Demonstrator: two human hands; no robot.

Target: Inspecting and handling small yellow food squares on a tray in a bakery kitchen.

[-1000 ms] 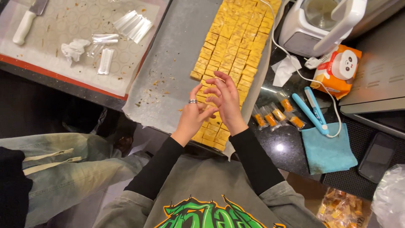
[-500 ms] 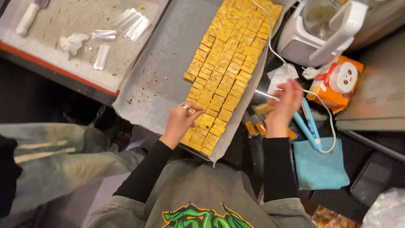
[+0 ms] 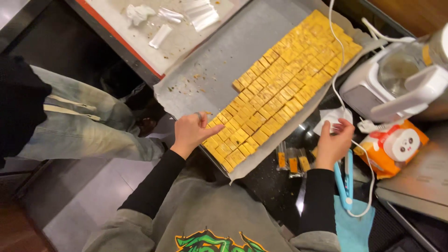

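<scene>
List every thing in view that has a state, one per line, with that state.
Left hand: loosely curled, resting at the near corner of the yellow squares.
Right hand: fingers on the white wrappers, beside the cord.
Yellow squares: cut, packed in rows on paper.
Tray paper: left part bare, crumbed.
Wrapped pieces: sealed, lying on the dark counter.
White wrappers: stacked flat.
Blue sealer: closed, lying on a cloth.

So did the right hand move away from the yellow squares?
Yes. The right hand went off the tray of yellow squares to the dark counter beside it, by the white paper.
</scene>
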